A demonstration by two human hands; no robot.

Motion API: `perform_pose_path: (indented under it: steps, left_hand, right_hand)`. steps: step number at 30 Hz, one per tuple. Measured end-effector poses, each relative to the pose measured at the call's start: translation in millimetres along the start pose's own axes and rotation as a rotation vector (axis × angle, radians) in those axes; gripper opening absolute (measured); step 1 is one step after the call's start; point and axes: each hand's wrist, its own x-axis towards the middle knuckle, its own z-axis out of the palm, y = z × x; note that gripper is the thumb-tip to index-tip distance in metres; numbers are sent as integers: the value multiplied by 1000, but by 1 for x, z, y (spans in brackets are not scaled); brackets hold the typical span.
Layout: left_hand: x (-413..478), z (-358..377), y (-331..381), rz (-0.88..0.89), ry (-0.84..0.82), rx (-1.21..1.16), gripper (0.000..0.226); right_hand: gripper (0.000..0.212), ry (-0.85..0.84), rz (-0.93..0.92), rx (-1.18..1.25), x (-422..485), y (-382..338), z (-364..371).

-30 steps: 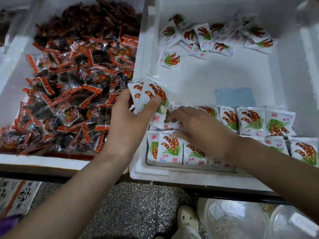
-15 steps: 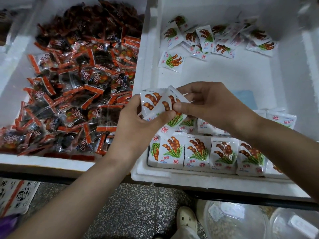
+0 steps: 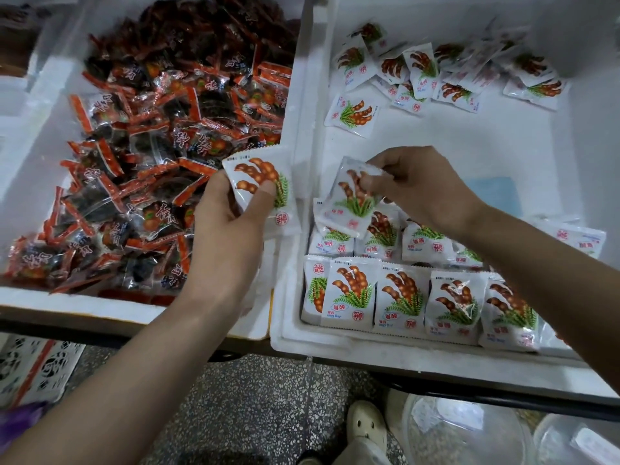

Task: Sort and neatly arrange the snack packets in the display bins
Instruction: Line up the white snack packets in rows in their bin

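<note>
Left hand point(image 3: 231, 216) grips one white pod-print packet point(image 3: 260, 187), thumb across its face and fingers curled behind, held just over the left wall of the white foam bin point(image 3: 303, 122). Right hand point(image 3: 424, 187) pinches a second packet point(image 3: 350, 203) by its top edge inside the bin, tilted above the second row. Front row of packets point(image 3: 402, 302) stands upright along the bin's near wall. Loose packets point(image 3: 432, 75) lie scattered at the bin's far end. Left of the bin sits a heap of red-and-dark packets point(image 3: 151, 146).

The left grip point(image 3: 228, 226) holds one white packet point(image 3: 268, 177); the right grip point(image 3: 424, 189) pinches a second packet point(image 3: 350, 209) over the rows point(image 3: 401, 305).
</note>
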Motion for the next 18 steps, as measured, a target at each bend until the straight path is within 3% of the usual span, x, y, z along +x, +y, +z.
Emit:
perform_pose_path:
  steps: [5,18]
  left_hand:
    - [0,-2,-4,17,-20,32,16]
    - [-3,13,-6,-51,-84,-31,21]
  right_hand:
    - [5,-156,-13,-136,9,4,27]
    - [6,-76,-90,-149,9,8,30]
